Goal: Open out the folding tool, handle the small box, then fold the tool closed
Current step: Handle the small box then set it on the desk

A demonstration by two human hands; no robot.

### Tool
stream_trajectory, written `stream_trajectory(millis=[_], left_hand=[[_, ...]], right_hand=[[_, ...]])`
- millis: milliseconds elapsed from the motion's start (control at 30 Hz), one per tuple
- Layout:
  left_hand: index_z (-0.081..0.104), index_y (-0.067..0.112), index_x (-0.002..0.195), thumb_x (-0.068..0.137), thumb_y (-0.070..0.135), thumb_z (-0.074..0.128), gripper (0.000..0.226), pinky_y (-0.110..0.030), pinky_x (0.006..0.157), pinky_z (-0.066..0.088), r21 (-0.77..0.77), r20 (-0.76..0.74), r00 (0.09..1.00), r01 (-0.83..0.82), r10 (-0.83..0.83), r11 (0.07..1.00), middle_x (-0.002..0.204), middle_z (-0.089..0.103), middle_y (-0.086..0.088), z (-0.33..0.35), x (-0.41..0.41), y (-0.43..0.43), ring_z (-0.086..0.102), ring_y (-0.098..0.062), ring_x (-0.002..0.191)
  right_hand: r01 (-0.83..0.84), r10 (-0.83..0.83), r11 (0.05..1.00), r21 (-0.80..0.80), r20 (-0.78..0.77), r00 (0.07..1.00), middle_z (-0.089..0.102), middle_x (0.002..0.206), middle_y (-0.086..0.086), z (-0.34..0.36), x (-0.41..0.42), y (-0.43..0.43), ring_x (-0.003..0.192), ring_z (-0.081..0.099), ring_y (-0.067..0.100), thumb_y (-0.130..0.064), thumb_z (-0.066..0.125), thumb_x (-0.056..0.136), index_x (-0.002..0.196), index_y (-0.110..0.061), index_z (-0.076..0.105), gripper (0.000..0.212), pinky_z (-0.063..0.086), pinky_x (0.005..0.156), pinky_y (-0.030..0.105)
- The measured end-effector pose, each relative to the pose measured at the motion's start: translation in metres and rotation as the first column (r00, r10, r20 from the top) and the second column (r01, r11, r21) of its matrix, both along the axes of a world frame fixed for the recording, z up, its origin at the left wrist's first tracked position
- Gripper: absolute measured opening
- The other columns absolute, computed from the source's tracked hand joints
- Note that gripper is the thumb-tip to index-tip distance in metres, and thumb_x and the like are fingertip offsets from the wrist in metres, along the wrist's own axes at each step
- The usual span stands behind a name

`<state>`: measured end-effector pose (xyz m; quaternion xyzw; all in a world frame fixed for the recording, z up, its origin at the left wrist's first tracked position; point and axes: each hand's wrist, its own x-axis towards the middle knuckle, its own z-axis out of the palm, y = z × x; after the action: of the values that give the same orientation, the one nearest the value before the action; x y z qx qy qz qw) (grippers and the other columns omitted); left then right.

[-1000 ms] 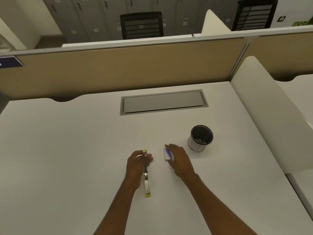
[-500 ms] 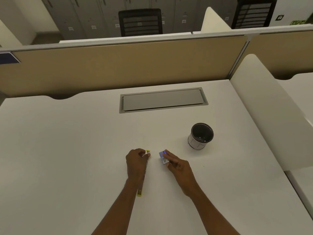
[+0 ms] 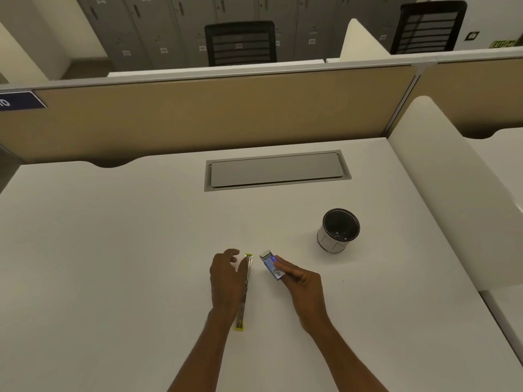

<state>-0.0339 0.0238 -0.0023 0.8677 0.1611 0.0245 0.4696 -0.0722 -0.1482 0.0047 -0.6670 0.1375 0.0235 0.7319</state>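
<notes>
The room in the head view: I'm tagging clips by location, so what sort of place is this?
Most likely an open-plan office: a white desk behind a tan cubicle partition, mesh office chairs and grey lockers beyond.

Two hands: left hand (image 3: 226, 281), right hand (image 3: 304, 287). One folding tool (image 3: 245, 290), one small box (image 3: 271, 265), one black cup (image 3: 338, 230), two office chairs (image 3: 240, 42) (image 3: 427, 26).

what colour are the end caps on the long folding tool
Bright yellow-green, capping both ends of the long silver folding tool, seen in the head view.
</notes>
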Motion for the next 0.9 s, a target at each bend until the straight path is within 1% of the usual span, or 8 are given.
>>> stream_trajectory(millis=[67, 133, 233, 333, 500, 667, 800, 900], left_hand=[[0.073, 0.021, 0.112, 0.094, 0.028, 0.074, 0.020, -0.012, 0.070, 0.048, -0.085, 0.056, 0.998, 0.039, -0.034, 0.996, 0.098, 0.069, 0.003, 0.016, -0.002, -0.007, 0.066, -0.004, 0.082], [0.075, 0.024, 0.114, 0.096, 0.034, 0.071, 0.022, -0.016, 0.075, 0.055, -0.234, -0.011, 0.994, 0.106, -0.111, 0.967, 0.098, 0.077, 0.005, 0.031, -0.002, -0.013, 0.074, -0.006, 0.084], [0.075, 0.013, 0.122, 0.097, 0.024, 0.070, 0.028, -0.030, 0.083, 0.063, -0.529, -0.070, 0.979, 0.128, -0.193, 0.839, 0.104, 0.082, -0.004, 0.045, 0.000, -0.017, 0.080, -0.016, 0.094], [0.075, 0.010, 0.123, 0.097, 0.014, 0.069, 0.027, -0.038, 0.092, 0.061, -0.681, -0.040, 0.979, 0.121, -0.201, 0.722, 0.108, 0.082, -0.010, 0.053, -0.003, -0.015, 0.078, -0.025, 0.104], [0.073, 0.008, 0.122, 0.097, 0.011, 0.068, 0.026, -0.041, 0.086, 0.064, -0.788, -0.096, 0.985, 0.010, -0.140, 0.616, 0.108, 0.081, -0.016, 0.060, 0.000, -0.015, 0.078, -0.032, 0.101], [0.074, 0.007, 0.121, 0.100, 0.009, 0.063, 0.023, -0.040, 0.083, 0.066, -0.825, -0.148, 0.982, -0.056, -0.120, 0.562, 0.110, 0.080, -0.017, 0.060, -0.001, -0.014, 0.078, -0.033, 0.102], [0.075, 0.009, 0.120, 0.101, 0.014, 0.063, 0.023, -0.047, 0.089, 0.064, -0.780, -0.161, 0.978, -0.042, -0.135, 0.625, 0.110, 0.080, -0.017, 0.061, -0.002, -0.015, 0.078, -0.035, 0.101], [0.077, 0.011, 0.117, 0.100, 0.018, 0.065, 0.022, -0.047, 0.089, 0.063, -0.737, -0.129, 0.976, 0.024, -0.175, 0.675, 0.106, 0.081, -0.014, 0.066, -0.003, -0.018, 0.079, -0.033, 0.099]], right_hand=[[0.019, -0.019, 1.000, 0.009, 0.012, 1.000, 0.073, 0.118, 0.000, 0.005, -0.001, 0.003, 0.114, 0.067, 0.011, 0.005, 0.066, 0.088, 0.107, -0.011, 0.077, 0.028, 0.053, 0.100, 0.028], [0.045, -0.046, 0.999, 0.024, 0.037, 0.998, 0.075, 0.112, 0.000, 0.012, -0.002, 0.005, 0.110, 0.069, 0.013, 0.007, 0.066, 0.086, 0.103, -0.010, 0.078, 0.027, 0.055, 0.097, 0.028], [0.097, -0.099, 0.995, 0.023, 0.092, 0.991, 0.078, 0.105, -0.002, 0.020, -0.001, 0.006, 0.103, 0.072, 0.014, 0.007, 0.067, 0.085, 0.100, -0.011, 0.079, 0.026, 0.057, 0.089, 0.023], [0.102, -0.101, 0.995, -0.001, 0.145, 0.984, 0.078, 0.106, -0.003, 0.026, 0.000, 0.004, 0.104, 0.072, 0.014, 0.006, 0.066, 0.087, 0.099, -0.015, 0.079, 0.028, 0.057, 0.089, 0.022], [0.028, -0.013, 0.997, -0.070, 0.201, 0.979, 0.075, 0.115, 0.004, 0.033, -0.002, -0.004, 0.110, 0.070, 0.015, 0.004, 0.066, 0.088, 0.108, -0.008, 0.076, 0.025, 0.055, 0.095, 0.027], [0.009, 0.095, 0.931, -0.364, 0.265, 0.959, 0.072, 0.119, -0.005, 0.035, -0.002, -0.005, 0.112, 0.066, 0.005, -0.006, 0.056, 0.090, 0.111, -0.015, 0.075, 0.029, 0.052, 0.098, 0.021], [0.032, 0.166, 0.825, -0.564, 0.297, 0.940, 0.070, 0.110, -0.014, 0.045, 0.005, -0.004, 0.103, 0.064, 0.006, -0.033, 0.066, 0.091, 0.110, -0.025, 0.071, 0.021, 0.051, 0.087, 0.018], [-0.005, 0.271, 0.714, -0.700, 0.270, 0.924, 0.069, 0.099, -0.011, 0.053, 0.016, -0.004, 0.091, 0.061, 0.006, -0.034, 0.067, 0.091, 0.100, -0.025, 0.073, 0.015, 0.051, 0.077, 0.021]])
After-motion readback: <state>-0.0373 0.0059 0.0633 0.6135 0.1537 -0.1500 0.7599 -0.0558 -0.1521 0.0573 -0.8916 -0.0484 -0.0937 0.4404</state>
